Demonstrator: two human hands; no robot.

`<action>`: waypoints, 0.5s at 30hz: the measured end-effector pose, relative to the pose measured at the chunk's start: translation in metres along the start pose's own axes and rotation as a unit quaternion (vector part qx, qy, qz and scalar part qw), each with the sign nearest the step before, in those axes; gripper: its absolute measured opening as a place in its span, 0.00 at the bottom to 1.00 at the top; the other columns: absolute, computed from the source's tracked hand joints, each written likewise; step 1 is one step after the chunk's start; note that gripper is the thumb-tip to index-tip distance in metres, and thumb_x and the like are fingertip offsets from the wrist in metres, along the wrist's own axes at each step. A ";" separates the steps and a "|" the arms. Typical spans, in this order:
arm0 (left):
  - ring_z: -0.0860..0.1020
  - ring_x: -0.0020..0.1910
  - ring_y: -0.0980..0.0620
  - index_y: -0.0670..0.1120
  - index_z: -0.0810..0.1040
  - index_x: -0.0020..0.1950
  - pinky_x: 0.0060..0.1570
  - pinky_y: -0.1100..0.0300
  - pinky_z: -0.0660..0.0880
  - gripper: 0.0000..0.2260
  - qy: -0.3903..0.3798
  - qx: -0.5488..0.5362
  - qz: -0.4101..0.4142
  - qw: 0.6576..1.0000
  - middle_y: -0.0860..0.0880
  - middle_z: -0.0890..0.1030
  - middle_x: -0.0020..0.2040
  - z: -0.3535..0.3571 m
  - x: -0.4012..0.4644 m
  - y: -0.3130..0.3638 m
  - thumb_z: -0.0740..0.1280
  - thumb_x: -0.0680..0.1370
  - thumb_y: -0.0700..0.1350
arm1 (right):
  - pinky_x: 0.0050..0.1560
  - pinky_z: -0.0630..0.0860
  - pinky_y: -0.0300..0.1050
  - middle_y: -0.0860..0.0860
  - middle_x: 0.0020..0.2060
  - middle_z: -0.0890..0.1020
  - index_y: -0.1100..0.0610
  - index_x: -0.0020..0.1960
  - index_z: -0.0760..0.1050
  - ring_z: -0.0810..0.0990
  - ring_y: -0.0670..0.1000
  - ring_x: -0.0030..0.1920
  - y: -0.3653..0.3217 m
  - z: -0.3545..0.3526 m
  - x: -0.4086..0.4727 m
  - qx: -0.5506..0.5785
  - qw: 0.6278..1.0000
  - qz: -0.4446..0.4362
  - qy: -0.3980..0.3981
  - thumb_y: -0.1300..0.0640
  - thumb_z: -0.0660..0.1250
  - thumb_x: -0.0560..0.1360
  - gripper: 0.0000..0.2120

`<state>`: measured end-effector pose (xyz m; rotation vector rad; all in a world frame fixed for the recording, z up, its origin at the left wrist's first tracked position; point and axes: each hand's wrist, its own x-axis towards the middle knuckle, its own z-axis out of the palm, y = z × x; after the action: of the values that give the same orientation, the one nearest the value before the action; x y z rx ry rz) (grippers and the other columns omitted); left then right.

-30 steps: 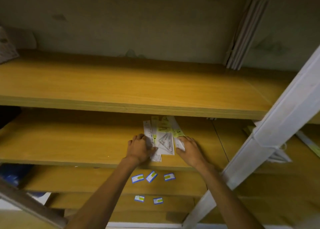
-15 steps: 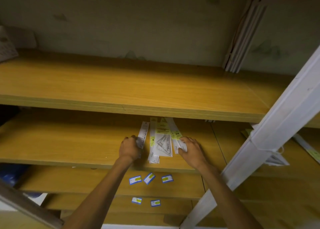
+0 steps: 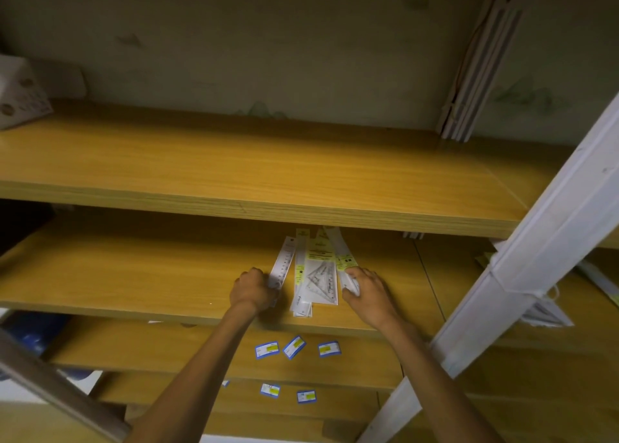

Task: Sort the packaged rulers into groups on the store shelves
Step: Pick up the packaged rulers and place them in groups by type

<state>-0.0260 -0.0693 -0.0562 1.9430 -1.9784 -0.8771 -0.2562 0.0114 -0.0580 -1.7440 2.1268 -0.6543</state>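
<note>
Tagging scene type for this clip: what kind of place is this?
Likely a stationery shop's shelving: tiered wooden shelves, packaged rulers fanned on the middle one, and blue-edged price labels stuck on the lower shelf fronts.

shop | wooden shelves | price labels on shelf edges

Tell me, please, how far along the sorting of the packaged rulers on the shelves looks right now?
Early. Done: little; no settled group shows on the middle shelf. In hand: the left hand grips a straight ruler angled away from the pile, and the right hand holds a yellow-labelled ruler on the other side. Left: the set-square pack and the rulers under it remain overlapped between them.
</note>
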 end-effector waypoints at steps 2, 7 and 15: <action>0.80 0.43 0.48 0.46 0.81 0.44 0.38 0.58 0.72 0.08 0.004 0.010 -0.003 1.000 0.47 0.83 0.45 0.001 -0.001 0.001 0.72 0.72 0.50 | 0.66 0.68 0.47 0.51 0.64 0.74 0.53 0.68 0.69 0.69 0.52 0.66 0.000 0.002 -0.002 0.006 1.000 0.003 0.004 0.54 0.65 0.75 0.21; 0.77 0.40 0.48 0.44 0.82 0.45 0.35 0.59 0.69 0.09 0.029 0.024 -0.011 0.999 0.46 0.83 0.45 0.003 -0.006 0.001 0.72 0.72 0.50 | 0.66 0.69 0.47 0.50 0.64 0.74 0.53 0.68 0.69 0.69 0.51 0.66 0.003 0.005 -0.009 0.007 1.000 0.014 0.011 0.54 0.65 0.75 0.21; 0.80 0.47 0.45 0.45 0.81 0.47 0.39 0.58 0.72 0.10 0.041 0.051 -0.004 0.998 0.46 0.82 0.46 0.003 -0.012 -0.002 0.72 0.71 0.50 | 0.66 0.68 0.47 0.49 0.64 0.75 0.52 0.67 0.70 0.70 0.51 0.65 0.005 0.005 -0.020 -0.006 1.000 0.013 0.024 0.53 0.66 0.75 0.21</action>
<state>-0.0252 -0.0568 -0.0571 2.0095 -2.0058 -0.7002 -0.2543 0.0306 -0.0657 -1.7201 2.1866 -0.6854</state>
